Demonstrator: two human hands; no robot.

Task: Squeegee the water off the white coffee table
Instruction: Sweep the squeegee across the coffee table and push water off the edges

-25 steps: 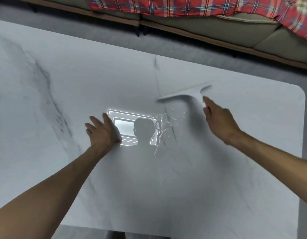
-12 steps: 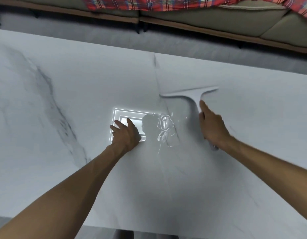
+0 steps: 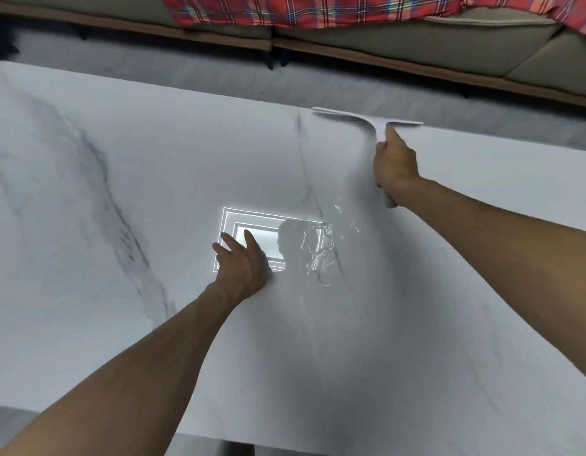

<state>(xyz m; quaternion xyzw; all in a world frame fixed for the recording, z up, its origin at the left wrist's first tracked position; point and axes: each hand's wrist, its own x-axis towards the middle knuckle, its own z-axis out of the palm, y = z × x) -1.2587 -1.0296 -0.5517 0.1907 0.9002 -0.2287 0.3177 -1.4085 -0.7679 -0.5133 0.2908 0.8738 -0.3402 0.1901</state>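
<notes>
The white marble-veined coffee table (image 3: 104, 324) fills most of the view. A white T-shaped squeegee (image 3: 367, 121) has its blade at the table's far edge, and my right hand (image 3: 395, 166) is shut on its handle. A small puddle of water (image 3: 324, 255) with scattered drops glints near the table's middle, between my two hands. My left hand (image 3: 243, 263) lies flat on the tabletop just left of the puddle, fingers spread, holding nothing.
Beyond the far edge lies a strip of grey floor (image 3: 219, 77), then a beige sofa (image 3: 416, 44) with a red plaid blanket (image 3: 301, 11) over it. A bright ceiling-light reflection (image 3: 252, 225) shows on the tabletop beside my left hand.
My right hand closed on the squeegee handle and pushed the squeegee away, from near the puddle to the far edge. My left hand stayed flat on the table.
</notes>
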